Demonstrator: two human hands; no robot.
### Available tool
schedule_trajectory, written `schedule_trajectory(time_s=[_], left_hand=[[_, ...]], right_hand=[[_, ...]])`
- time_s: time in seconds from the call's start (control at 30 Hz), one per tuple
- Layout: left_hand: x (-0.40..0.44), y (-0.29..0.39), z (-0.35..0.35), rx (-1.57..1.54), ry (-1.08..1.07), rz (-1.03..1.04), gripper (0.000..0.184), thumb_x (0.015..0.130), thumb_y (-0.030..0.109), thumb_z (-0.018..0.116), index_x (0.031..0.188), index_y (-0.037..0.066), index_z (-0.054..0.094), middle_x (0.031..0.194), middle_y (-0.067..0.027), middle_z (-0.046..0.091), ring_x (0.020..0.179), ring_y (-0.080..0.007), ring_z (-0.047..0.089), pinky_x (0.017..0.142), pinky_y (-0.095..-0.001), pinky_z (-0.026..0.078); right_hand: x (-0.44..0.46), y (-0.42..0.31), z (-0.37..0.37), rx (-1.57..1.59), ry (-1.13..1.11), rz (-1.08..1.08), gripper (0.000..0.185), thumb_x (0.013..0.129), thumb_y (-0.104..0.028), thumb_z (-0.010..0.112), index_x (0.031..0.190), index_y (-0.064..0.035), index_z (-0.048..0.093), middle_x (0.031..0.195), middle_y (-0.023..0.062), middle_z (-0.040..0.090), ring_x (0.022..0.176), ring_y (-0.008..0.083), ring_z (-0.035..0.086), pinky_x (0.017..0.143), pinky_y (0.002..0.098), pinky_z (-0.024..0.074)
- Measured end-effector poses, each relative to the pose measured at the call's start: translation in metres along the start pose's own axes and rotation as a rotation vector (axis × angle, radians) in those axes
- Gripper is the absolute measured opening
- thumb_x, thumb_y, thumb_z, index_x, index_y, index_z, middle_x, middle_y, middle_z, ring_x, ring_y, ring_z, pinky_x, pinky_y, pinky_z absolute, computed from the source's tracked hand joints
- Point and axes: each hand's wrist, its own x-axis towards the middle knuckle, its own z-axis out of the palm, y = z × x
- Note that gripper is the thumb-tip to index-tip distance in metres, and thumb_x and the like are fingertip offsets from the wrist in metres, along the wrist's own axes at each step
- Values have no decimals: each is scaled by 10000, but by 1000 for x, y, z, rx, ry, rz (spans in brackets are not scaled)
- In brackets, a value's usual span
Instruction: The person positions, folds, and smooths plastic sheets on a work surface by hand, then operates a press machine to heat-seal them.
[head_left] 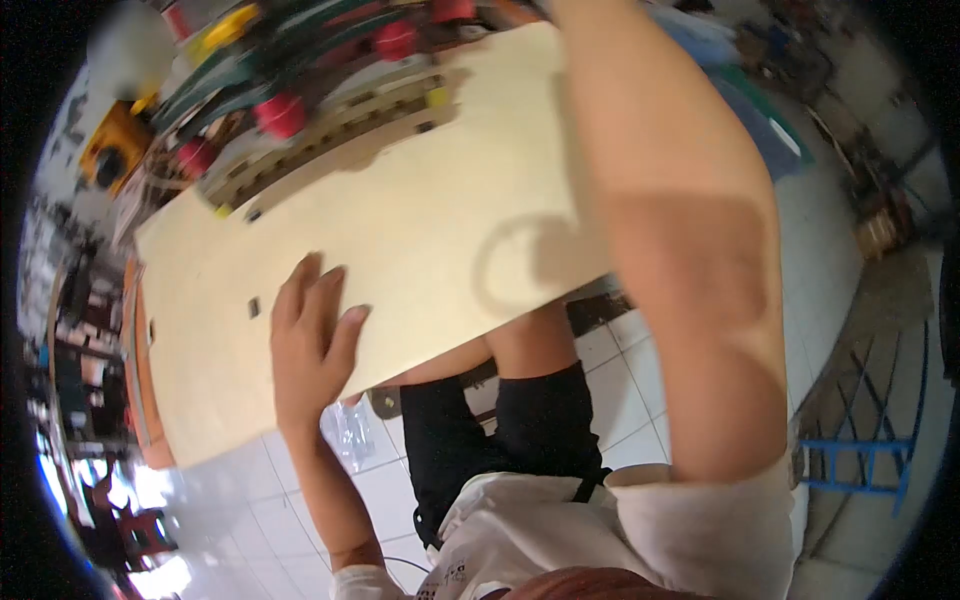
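My left hand point(312, 340) rests on the pale board point(420, 220) near its front edge, its fingers spread and nothing in its grasp. A small dark piece point(254, 307) lies on the board just left of that hand. My right forearm crosses the right side of the board and runs out past the top of the view, so my right hand is not visible. Along the back of the board stands a long slotted strip point(330, 140) with yellow ends. Another small dark piece point(254, 215) lies close to its left end.
Behind the strip is a blurred dark green machine with red knobs point(280, 115). A yellow device point(110, 148) stands at the far left. A blue metal rack point(860, 462) is on the floor at the right. White tiles point(375, 500) show below the board.
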Motion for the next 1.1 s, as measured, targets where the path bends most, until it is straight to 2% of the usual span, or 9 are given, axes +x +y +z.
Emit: schedule_trajectory(time_s=[0.2, 0.27, 0.4, 0.53, 0.57, 0.7, 0.77, 0.9, 1.1], left_hand=[[-2, -12, 0, -7, 62, 48, 410, 890, 259, 718, 1212, 7, 684, 1373, -246, 578, 1285, -420, 541, 1097, -463, 422], [-2, -8, -3, -6, 84, 34, 391, 886, 259, 721, 1196, 21, 691, 1365, -240, 582, 1279, -414, 545, 1107, -487, 408], [-6, -7, -15, 44, 134, 189, 332, 897, 289, 716, 1162, 89, 699, 1307, -193, 604, 1236, -356, 565, 1129, -590, 337], [-72, -10, 3, -106, 607, 395, 241, 787, 153, 784, 1021, 151, 730, 1095, -81, 700, 1070, -275, 677, 1105, -557, 372], [-101, -1, 9, -110, 506, 386, 205, 765, 117, 786, 949, 139, 698, 1058, -74, 698, 1044, -257, 676, 1082, -581, 380], [-141, 38, 23, -302, 402, 439, 208, 714, 5, 775, 849, 125, 673, 930, -70, 694, 911, -259, 690, 978, -574, 454], [-161, 44, 42, -455, 355, 207, 212, 712, -55, 741, 839, 101, 674, 941, -90, 694, 878, -267, 694, 931, -521, 497], [-188, 46, 65, -455, 383, 62, 220, 672, -64, 679, 852, 61, 701, 918, -100, 687, 783, -269, 684, 812, -409, 544], [-193, 49, 70, -526, 343, -22, 168, 746, -90, 686, 870, 21, 660, 921, -125, 687, 766, -291, 657, 678, -386, 512]], right_hand=[[-66, -9, -76, -540, -191, 87, 420, 1004, -254, 516, 1375, -58, 536, 1232, 67, 565, 1224, 264, 588, 981, 452, 455], [-89, -8, -114, -691, -293, 73, 395, 995, -242, 590, 1335, -51, 530, 1276, 81, 568, 1045, 225, 640, 924, 374, 487], [-147, -11, -189, -975, -714, -122, 146, 964, -79, 608, 1086, -43, 680, 1030, 27, 660, 926, 179, 644, 878, 277, 501], [-203, -9, -215, -1314, -796, -533, 132, 985, -96, 610, 1046, -5, 684, 1045, 52, 672, 994, 163, 637, 911, 291, 490], [-209, -9, -220, -1421, -785, -661, 162, 997, -125, 617, 1075, 4, 677, 1070, 57, 677, 1037, 149, 626, 931, 274, 473], [-196, -4, -234, -1293, -796, -536, 157, 986, -114, 631, 1062, 15, 680, 1064, 93, 691, 992, 194, 654, 915, 323, 503], [-197, -2, -232, -1191, -677, -407, 158, 982, -113, 639, 1071, 10, 684, 1083, 98, 693, 1007, 201, 656, 923, 321, 501], [-205, -3, -225, -1294, -709, -454, 191, 983, -145, 651, 1090, 10, 686, 1078, 97, 693, 1017, 204, 656, 931, 322, 500], [-204, -4, -229, -1323, -749, -472, 232, 984, -178, 669, 1115, 12, 689, 1065, 95, 697, 1023, 199, 655, 930, 323, 500]])
